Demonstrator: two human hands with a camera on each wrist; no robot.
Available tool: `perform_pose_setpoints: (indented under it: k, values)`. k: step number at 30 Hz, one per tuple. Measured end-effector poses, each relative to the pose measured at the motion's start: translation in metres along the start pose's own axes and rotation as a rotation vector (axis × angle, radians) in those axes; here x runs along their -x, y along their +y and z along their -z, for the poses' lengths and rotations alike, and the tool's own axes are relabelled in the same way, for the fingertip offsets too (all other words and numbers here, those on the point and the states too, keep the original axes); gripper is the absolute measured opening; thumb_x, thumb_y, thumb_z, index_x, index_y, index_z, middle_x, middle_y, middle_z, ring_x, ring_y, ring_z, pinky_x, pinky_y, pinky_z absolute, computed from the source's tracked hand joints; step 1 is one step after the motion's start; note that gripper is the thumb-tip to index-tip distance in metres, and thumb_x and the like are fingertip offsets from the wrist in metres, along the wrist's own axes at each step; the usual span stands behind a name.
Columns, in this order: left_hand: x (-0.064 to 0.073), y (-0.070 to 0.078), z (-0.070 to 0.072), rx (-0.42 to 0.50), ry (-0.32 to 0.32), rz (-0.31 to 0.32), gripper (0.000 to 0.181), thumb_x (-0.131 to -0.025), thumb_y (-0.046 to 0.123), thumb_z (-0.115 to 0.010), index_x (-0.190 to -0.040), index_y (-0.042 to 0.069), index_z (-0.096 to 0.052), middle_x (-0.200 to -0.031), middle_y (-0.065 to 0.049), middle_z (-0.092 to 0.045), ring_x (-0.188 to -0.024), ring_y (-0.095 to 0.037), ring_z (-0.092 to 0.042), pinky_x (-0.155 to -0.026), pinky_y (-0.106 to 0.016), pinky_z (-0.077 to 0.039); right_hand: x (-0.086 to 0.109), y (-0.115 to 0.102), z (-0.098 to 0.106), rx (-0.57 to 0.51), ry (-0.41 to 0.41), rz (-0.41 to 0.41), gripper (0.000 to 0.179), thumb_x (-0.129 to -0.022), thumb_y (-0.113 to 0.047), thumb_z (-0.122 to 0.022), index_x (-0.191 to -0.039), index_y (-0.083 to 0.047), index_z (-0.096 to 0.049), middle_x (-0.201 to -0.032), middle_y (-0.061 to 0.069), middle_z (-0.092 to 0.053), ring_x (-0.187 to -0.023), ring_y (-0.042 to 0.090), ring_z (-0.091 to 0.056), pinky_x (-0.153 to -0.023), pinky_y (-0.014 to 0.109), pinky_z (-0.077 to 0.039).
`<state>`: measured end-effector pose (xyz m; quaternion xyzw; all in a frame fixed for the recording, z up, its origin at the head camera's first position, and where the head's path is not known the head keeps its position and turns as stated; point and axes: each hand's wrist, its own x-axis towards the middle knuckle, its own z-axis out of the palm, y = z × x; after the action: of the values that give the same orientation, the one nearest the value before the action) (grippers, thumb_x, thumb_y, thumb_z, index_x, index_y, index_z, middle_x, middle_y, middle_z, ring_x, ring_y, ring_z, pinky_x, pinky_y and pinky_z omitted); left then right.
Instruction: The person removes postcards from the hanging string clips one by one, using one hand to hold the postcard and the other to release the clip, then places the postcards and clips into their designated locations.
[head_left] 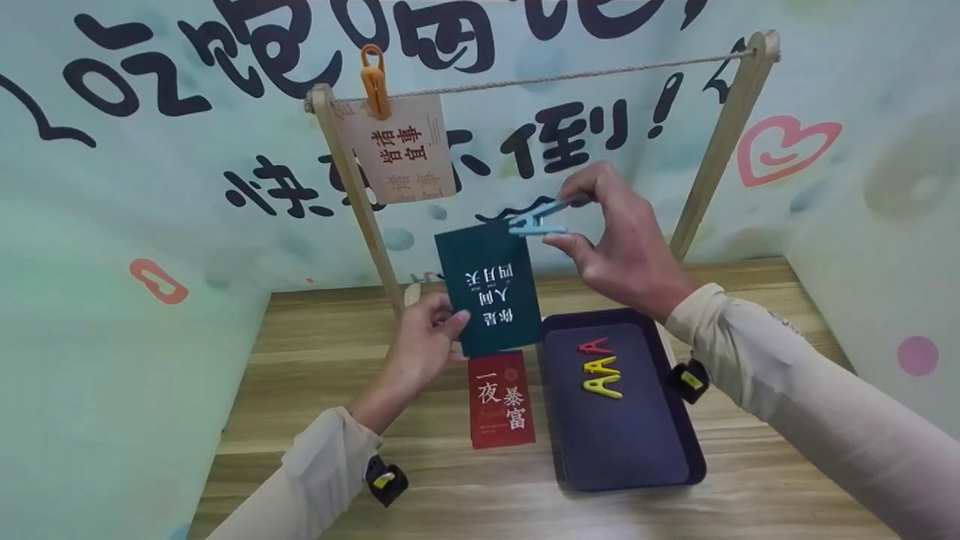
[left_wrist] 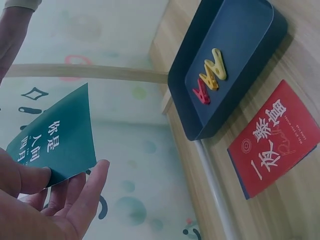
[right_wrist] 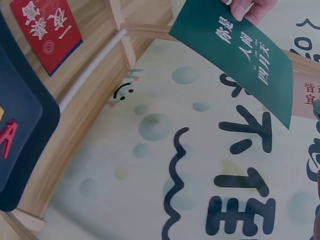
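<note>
My left hand (head_left: 424,337) pinches a dark green card (head_left: 491,292) near its lower left corner, thumb in front. White characters on the card read upside down in the head view. My right hand (head_left: 626,240) holds a light blue clothespin (head_left: 536,223) by its handles, between thumb and fingers. The clothespin's tip meets the card's top right corner; whether it is clamped there, I cannot tell. In the left wrist view, the green card (left_wrist: 60,135) tilts above my left fingers. Only a sliver of the right hand shows at the right wrist view's edge.
A rope (head_left: 570,77) spans two wooden posts. From its left end hangs a pink card (head_left: 405,154) under an orange clothespin (head_left: 375,82). A red card (head_left: 501,401) lies on the wooden table (head_left: 300,375), beside a dark blue tray (head_left: 622,450) with red and yellow clothespins (head_left: 600,366).
</note>
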<state>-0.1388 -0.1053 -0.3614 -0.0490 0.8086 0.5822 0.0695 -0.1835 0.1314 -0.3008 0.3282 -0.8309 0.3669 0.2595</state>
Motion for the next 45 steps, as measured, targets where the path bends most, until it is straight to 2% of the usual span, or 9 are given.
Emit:
perform_pose_setpoints:
  k: [8, 12, 17, 19, 26, 28, 35, 39, 45]
  values:
    - [0.002, -0.019, -0.001, -0.016, -0.023, 0.048, 0.024, -0.103, 0.010, -0.054, -0.126, 0.006, -0.061, -0.117, -0.014, -0.068, -0.098, -0.024, -0.071, -0.075, -0.032, -0.063, 0.028, 0.009, -0.010, 0.016, -0.003, -0.032, 0.041, -0.093, -0.008, -0.070, -0.132, -0.004, -0.057, -0.118, 0.015, -0.056, -0.108, 0.022, -0.057, -0.097, 0.030, -0.049]
    - [0.002, -0.032, -0.002, -0.032, -0.027, 0.037, 0.022, -0.103, 0.008, -0.053, -0.122, 0.003, -0.062, -0.114, -0.017, -0.069, -0.092, -0.024, -0.072, -0.073, -0.034, -0.063, 0.043, 0.011, -0.015, 0.003, -0.015, -0.081, 0.036, -0.094, -0.007, -0.068, -0.130, -0.007, -0.061, -0.118, 0.014, -0.053, -0.108, 0.019, -0.055, -0.096, 0.024, -0.049]
    - [0.004, -0.046, -0.004, -0.048, -0.046, 0.017, 0.020, -0.103, 0.007, -0.053, -0.119, 0.001, -0.063, -0.111, -0.018, -0.070, -0.090, -0.023, -0.072, -0.071, -0.034, -0.063, 0.063, 0.018, -0.021, -0.018, -0.032, -0.135, 0.033, -0.093, -0.006, -0.069, -0.126, -0.009, -0.062, -0.118, 0.012, -0.053, -0.110, 0.018, -0.053, -0.099, 0.026, -0.048]
    - [0.004, -0.051, -0.004, -0.049, -0.046, 0.014, 0.021, -0.103, 0.007, -0.054, -0.120, 0.001, -0.063, -0.111, -0.018, -0.070, -0.090, -0.023, -0.072, -0.070, -0.033, -0.063, 0.073, 0.022, -0.023, -0.025, -0.037, -0.142, 0.034, -0.092, -0.006, -0.071, -0.125, -0.009, -0.063, -0.118, 0.012, -0.054, -0.110, 0.018, -0.054, -0.100, 0.027, -0.048]
    - [0.007, -0.072, -0.002, -0.055, -0.048, 0.035, 0.019, -0.100, 0.004, -0.057, -0.116, -0.002, -0.066, -0.105, -0.020, -0.072, -0.084, -0.021, -0.071, -0.063, -0.036, -0.063, 0.107, 0.033, -0.034, 0.000, -0.051, -0.151, 0.041, -0.084, -0.009, -0.081, -0.123, -0.009, -0.068, -0.115, 0.010, -0.059, -0.107, 0.019, -0.057, -0.096, 0.017, -0.046]
    - [0.008, -0.079, -0.003, -0.054, -0.061, 0.045, 0.018, -0.100, 0.004, -0.058, -0.114, -0.002, -0.066, -0.105, -0.020, -0.072, -0.083, -0.021, -0.071, -0.062, -0.035, -0.063, 0.116, 0.035, -0.037, 0.019, -0.050, -0.150, 0.042, -0.081, -0.009, -0.083, -0.121, -0.010, -0.070, -0.114, 0.009, -0.061, -0.104, 0.019, -0.059, -0.094, 0.018, -0.047]
    - [0.014, -0.109, -0.011, -0.038, -0.110, 0.082, 0.026, -0.097, 0.006, -0.063, -0.118, -0.008, -0.062, -0.110, -0.024, -0.069, -0.079, -0.018, -0.067, -0.057, -0.035, -0.062, 0.148, 0.046, -0.047, 0.095, -0.082, -0.121, 0.039, -0.074, -0.011, -0.088, -0.110, -0.009, -0.073, -0.105, 0.007, -0.064, -0.100, 0.021, -0.058, -0.087, 0.034, -0.049]
    - [0.015, -0.127, -0.016, -0.040, -0.122, 0.109, 0.030, -0.096, 0.005, -0.065, -0.121, -0.011, -0.060, -0.113, -0.026, -0.068, -0.079, -0.018, -0.066, -0.058, -0.039, -0.062, 0.166, 0.053, -0.053, 0.104, -0.112, -0.116, 0.041, -0.071, -0.011, -0.090, -0.108, -0.011, -0.074, -0.102, 0.003, -0.065, -0.098, 0.019, -0.057, -0.085, 0.033, -0.045]
    - [0.014, -0.142, -0.019, -0.048, -0.119, 0.119, 0.026, -0.095, 0.004, -0.066, -0.117, -0.011, -0.062, -0.108, -0.025, -0.070, -0.088, -0.021, -0.067, -0.056, -0.038, -0.062, 0.193, 0.065, -0.062, 0.141, -0.079, -0.105, 0.040, -0.067, -0.008, -0.090, -0.104, -0.011, -0.073, -0.099, 0.002, -0.069, -0.096, 0.021, -0.059, -0.082, 0.034, -0.042]
